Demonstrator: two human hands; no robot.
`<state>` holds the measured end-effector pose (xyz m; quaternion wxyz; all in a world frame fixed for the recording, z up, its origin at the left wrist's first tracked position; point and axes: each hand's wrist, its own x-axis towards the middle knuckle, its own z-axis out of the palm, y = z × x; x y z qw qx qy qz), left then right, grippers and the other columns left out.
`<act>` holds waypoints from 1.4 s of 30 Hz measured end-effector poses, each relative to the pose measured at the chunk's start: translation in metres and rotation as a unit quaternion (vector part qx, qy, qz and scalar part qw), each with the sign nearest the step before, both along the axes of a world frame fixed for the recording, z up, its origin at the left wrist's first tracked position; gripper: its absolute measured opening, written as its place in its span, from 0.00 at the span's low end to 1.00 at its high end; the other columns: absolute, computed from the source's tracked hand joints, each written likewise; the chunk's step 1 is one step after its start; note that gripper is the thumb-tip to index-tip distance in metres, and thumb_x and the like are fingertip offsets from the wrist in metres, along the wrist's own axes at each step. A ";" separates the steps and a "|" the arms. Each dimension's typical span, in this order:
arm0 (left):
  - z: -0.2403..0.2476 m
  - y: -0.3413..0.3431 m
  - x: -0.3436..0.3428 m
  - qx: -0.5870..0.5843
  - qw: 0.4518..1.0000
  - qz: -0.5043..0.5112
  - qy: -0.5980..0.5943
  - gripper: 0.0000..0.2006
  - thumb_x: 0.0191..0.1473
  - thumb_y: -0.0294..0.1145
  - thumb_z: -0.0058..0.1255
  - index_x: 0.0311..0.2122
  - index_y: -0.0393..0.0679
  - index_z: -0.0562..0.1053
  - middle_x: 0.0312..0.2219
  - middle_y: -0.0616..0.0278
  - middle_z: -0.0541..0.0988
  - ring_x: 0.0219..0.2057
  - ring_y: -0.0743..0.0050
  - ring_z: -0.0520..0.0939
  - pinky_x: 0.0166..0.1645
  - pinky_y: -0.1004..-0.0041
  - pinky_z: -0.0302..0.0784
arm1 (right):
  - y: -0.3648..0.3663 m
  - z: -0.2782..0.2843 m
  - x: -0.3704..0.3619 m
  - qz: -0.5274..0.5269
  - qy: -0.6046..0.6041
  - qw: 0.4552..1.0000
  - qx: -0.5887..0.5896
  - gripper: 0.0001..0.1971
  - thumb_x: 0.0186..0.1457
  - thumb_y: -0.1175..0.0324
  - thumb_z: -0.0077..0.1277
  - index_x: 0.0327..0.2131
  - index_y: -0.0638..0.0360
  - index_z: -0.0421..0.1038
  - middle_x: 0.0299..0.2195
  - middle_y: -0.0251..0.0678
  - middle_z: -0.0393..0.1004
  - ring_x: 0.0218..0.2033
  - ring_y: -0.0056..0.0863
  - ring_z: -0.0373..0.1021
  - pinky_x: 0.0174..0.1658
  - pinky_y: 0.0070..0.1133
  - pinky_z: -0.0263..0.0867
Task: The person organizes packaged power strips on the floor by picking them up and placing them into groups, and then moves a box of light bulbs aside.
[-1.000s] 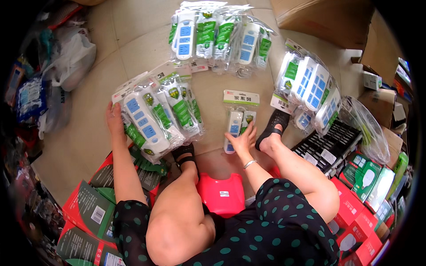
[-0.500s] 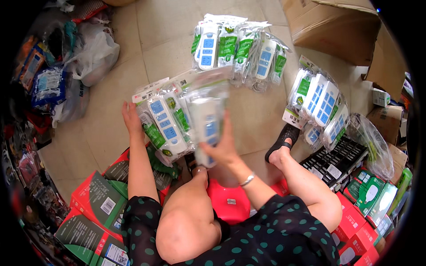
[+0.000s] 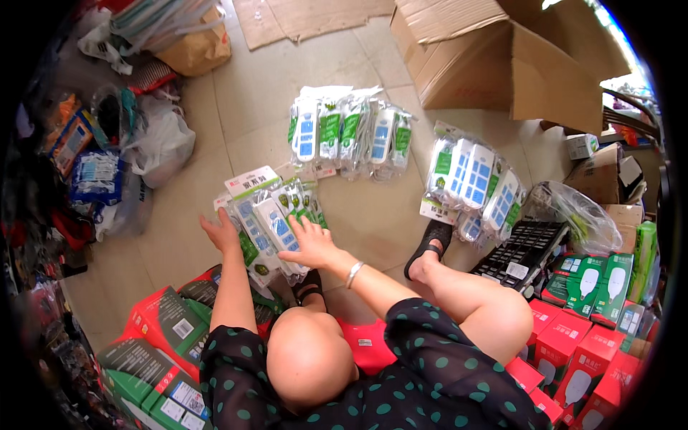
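Note:
Several white power strips [image 3: 278, 228] with blue socket faces, in clear bags with white and green header cards, lie overlapped on the floor just ahead of my feet. Against the left edge of this pile rests my left hand [image 3: 225, 231], its fingers apart. Across the pile's right side my right hand [image 3: 312, 244] spreads its fingers over the topmost bags, gripping none of them. A second group of bagged power strips [image 3: 351, 135] lies farther off in the middle. The third group [image 3: 469, 179] is to the right, beyond my sandalled foot.
Large open cardboard box [image 3: 459, 68] at the far right. Plastic bags [image 3: 161, 140] and packets heap along the left. Red and green boxes [image 3: 168, 330] flank my left leg; red bulb boxes [image 3: 566, 351] and a black crate [image 3: 519, 251] stand on the right. Below me is a red stool [image 3: 367, 344].
The power strip that my right hand was holding up now lies on the near pile, and that hand has opened over it. My view has tilted, showing more of the far floor.

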<state>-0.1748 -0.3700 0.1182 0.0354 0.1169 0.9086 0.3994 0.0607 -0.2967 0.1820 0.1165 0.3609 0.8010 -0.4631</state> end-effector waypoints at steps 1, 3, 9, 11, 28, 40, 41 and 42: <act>0.006 0.007 0.004 -0.040 0.998 0.008 0.039 0.39 0.50 0.49 0.51 0.59 0.35 0.52 0.55 0.41 0.62 0.56 0.44 0.64 0.59 0.60 0.57 | 0.015 0.008 0.015 0.030 -0.004 0.999 0.020 0.51 0.43 0.35 0.49 0.64 0.53 0.39 0.61 0.57 0.45 0.59 0.53 0.50 0.58 0.43 0.47; 0.021 0.026 0.023 -0.068 0.997 -0.002 0.031 0.39 0.49 0.48 0.53 0.59 0.36 0.53 0.55 0.42 0.62 0.56 0.45 0.64 0.59 0.60 0.58 | 0.060 0.029 0.054 0.112 -0.031 0.989 0.096 0.45 0.47 0.39 0.49 0.62 0.52 0.46 0.58 0.53 0.52 0.55 0.50 0.58 0.55 0.41 0.55; 0.086 0.076 0.034 -0.158 0.967 -0.113 0.165 0.37 0.45 0.46 0.55 0.59 0.43 0.56 0.53 0.43 0.64 0.55 0.48 0.65 0.59 0.59 0.59 | 0.173 0.127 0.201 0.017 -0.027 0.943 0.331 0.32 0.48 0.49 0.53 0.53 0.55 0.60 0.47 0.47 0.68 0.48 0.41 0.66 0.48 0.34 0.63; 0.095 0.100 0.030 -0.136 0.961 -0.167 0.171 0.36 0.45 0.45 0.56 0.58 0.44 0.57 0.53 0.43 0.65 0.55 0.48 0.65 0.58 0.59 0.59 | 0.171 0.128 0.237 -0.019 0.014 0.947 0.321 0.33 0.49 0.51 0.53 0.55 0.57 0.59 0.47 0.48 0.67 0.48 0.42 0.65 0.49 0.33 0.62; -0.028 0.261 0.104 -0.198 0.913 -0.339 -0.109 0.46 0.34 0.39 0.58 0.60 0.39 0.50 0.50 0.39 0.65 0.50 0.45 0.69 0.56 0.59 0.64 | 0.119 -0.082 0.233 -0.339 0.113 0.927 -0.111 0.22 0.51 0.67 0.52 0.51 0.63 0.65 0.43 0.40 0.71 0.40 0.28 0.70 0.45 0.23 0.66; -0.053 0.261 -0.037 -0.030 0.941 -0.202 -0.271 0.42 0.38 0.30 0.54 0.60 0.42 0.49 0.43 0.49 0.70 0.41 0.57 0.75 0.45 0.63 0.74 | 0.122 -0.089 0.286 -0.345 0.023 0.931 -0.114 0.20 0.51 0.71 0.50 0.48 0.66 0.66 0.41 0.41 0.73 0.41 0.27 0.70 0.46 0.23 0.65; -0.080 0.244 -0.051 -0.033 0.943 -0.198 -0.266 0.42 0.38 0.30 0.54 0.60 0.42 0.49 0.43 0.49 0.70 0.41 0.57 0.75 0.45 0.63 0.74 | 0.121 -0.087 0.284 -0.341 0.028 0.932 -0.119 0.20 0.51 0.71 0.50 0.48 0.66 0.66 0.41 0.41 0.73 0.41 0.27 0.70 0.46 0.23 0.65; -0.108 0.220 -0.070 -0.142 0.959 -0.207 -0.134 0.42 0.39 0.31 0.54 0.61 0.42 0.48 0.45 0.46 0.69 0.44 0.53 0.73 0.48 0.61 0.71 | 0.120 -0.086 0.275 -0.338 0.038 0.932 -0.127 0.20 0.51 0.71 0.50 0.49 0.66 0.66 0.41 0.41 0.73 0.41 0.27 0.70 0.46 0.23 0.65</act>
